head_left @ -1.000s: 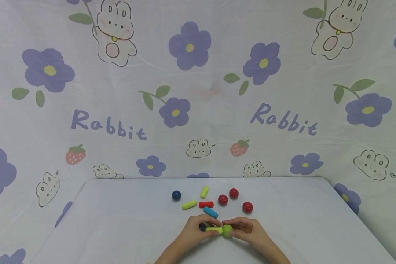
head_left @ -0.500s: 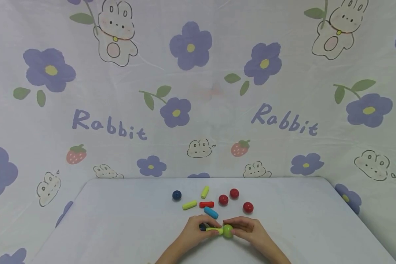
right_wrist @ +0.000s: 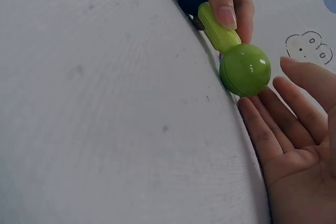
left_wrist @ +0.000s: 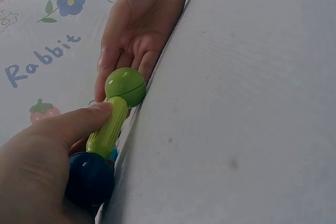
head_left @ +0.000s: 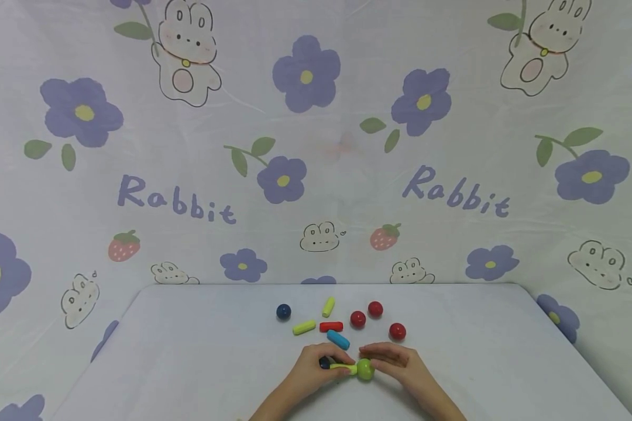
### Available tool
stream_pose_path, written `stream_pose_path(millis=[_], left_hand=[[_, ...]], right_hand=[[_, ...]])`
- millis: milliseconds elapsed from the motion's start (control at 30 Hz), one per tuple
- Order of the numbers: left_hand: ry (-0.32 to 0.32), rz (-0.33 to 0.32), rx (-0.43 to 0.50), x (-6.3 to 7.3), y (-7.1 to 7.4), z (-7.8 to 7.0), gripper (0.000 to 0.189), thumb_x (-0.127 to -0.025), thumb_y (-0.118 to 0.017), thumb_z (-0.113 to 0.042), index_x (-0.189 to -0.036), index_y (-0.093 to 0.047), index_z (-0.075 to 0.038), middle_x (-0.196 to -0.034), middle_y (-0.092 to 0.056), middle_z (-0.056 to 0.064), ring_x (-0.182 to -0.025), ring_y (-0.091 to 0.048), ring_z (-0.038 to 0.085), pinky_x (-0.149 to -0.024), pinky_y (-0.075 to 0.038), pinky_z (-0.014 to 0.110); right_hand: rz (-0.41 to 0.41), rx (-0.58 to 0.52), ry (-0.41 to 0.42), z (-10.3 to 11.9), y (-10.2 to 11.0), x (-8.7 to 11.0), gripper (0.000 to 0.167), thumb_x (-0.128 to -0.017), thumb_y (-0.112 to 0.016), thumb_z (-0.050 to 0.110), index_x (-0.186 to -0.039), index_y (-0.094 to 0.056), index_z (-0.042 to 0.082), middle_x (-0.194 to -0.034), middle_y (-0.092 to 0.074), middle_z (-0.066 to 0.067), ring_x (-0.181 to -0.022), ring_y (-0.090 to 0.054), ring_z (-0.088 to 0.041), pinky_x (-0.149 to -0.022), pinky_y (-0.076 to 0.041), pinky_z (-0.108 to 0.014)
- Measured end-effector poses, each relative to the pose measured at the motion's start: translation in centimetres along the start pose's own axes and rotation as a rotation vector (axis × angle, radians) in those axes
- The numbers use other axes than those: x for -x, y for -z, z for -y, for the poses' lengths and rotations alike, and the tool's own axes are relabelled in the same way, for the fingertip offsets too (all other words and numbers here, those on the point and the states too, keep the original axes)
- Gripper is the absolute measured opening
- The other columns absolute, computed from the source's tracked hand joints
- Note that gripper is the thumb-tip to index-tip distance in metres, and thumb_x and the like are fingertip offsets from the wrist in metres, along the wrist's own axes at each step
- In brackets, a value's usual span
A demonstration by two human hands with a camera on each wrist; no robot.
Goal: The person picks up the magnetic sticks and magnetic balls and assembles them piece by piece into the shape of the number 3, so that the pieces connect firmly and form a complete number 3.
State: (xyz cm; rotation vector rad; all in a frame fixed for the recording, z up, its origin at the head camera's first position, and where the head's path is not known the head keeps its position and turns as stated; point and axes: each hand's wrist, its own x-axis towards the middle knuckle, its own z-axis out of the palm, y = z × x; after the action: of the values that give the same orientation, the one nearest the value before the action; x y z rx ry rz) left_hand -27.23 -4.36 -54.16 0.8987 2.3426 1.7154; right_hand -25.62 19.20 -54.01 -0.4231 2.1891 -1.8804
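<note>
My left hand (head_left: 311,371) pinches a ridged yellow-green rod (left_wrist: 106,132) between thumb and fingers. A dark blue ball (left_wrist: 90,179) sits at the rod's near end, beside the palm. The far end of the rod carries a glossy green ball (right_wrist: 245,70) with a seam around it. Around that green ball my right hand (head_left: 400,363) is spread, its thumb apart from the ball. In the right wrist view, the other fingers, loosely extended, come right up to the ball's lower side.
Beyond the hands on the white table (head_left: 189,351) lie a blue rod (head_left: 339,340), a red rod (head_left: 331,327) and two yellow-green rods (head_left: 304,327). Three red balls (head_left: 358,319) are at the right, a dark blue ball (head_left: 284,311) at the left. A rabbit-print cloth (head_left: 342,245) hangs behind.
My right thumb and fingers have loosened from the green ball and drawn slightly right. My left hand keeps its pinch on the rod; the loose pieces lie as before.
</note>
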Motion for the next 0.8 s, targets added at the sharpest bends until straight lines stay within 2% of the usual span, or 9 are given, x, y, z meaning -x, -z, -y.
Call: stream_pose_path(millis=[133,233,433,633,800], left_hand=[[0.009,-0.002,0.005,0.0,0.0,0.0,0.020,-0.077,-0.071,-0.021,-0.096,-0.069,-0.016,-0.089,-0.065,-0.009,-0.088,-0.058,0.009,-0.084,-0.042,0.027],[0.015,-0.001,0.008,0.0,0.0,0.0,0.020,-0.077,-0.071,-0.022,-0.096,-0.069,-0.016,-0.090,-0.065,-0.009,-0.088,-0.058,0.009,-0.085,-0.041,0.027],[0.008,0.006,0.005,0.0,-0.1,0.2,0.021,-0.077,-0.070,-0.022,-0.097,-0.069,-0.014,-0.090,-0.065,-0.010,-0.088,-0.059,0.009,-0.085,-0.041,0.028],[0.003,0.003,0.001,0.0,-0.1,0.2,0.020,-0.077,-0.070,-0.022,-0.097,-0.069,-0.015,-0.090,-0.065,-0.010,-0.089,-0.058,0.009,-0.085,-0.041,0.028],[-0.010,0.003,0.002,0.0,0.0,0.1,0.020,-0.078,-0.070,-0.021,-0.097,-0.069,-0.014,-0.090,-0.065,-0.010,-0.091,-0.058,0.009,-0.086,-0.040,0.029]], right_hand=[[-0.038,0.005,-0.041,0.1,-0.1,-0.3,0.038,-0.085,-0.061,0.030,-0.119,-0.057,0.014,-0.113,-0.060,-0.002,-0.105,-0.053,-0.016,-0.087,-0.042,-0.030],[-0.065,-0.039,-0.060,0.2,-0.2,-0.8,0.041,-0.084,-0.063,0.030,-0.120,-0.055,0.011,-0.112,-0.060,-0.005,-0.103,-0.055,-0.018,-0.086,-0.043,-0.031],[-0.117,-0.050,-0.001,0.9,-0.7,-1.4,0.043,-0.082,-0.067,0.024,-0.119,-0.055,0.005,-0.111,-0.060,-0.009,-0.100,-0.057,-0.020,-0.083,-0.045,-0.028],[-0.112,-0.046,0.034,3.1,-1.2,-2.0,0.040,-0.082,-0.066,0.019,-0.117,-0.056,0.002,-0.113,-0.059,-0.011,-0.103,-0.055,-0.019,-0.083,-0.044,-0.027],[-0.107,-0.015,0.054,2.8,-1.4,-3.2,0.041,-0.081,-0.067,0.020,-0.115,-0.056,0.000,-0.112,-0.059,-0.011,-0.103,-0.055,-0.019,-0.083,-0.044,-0.028]])
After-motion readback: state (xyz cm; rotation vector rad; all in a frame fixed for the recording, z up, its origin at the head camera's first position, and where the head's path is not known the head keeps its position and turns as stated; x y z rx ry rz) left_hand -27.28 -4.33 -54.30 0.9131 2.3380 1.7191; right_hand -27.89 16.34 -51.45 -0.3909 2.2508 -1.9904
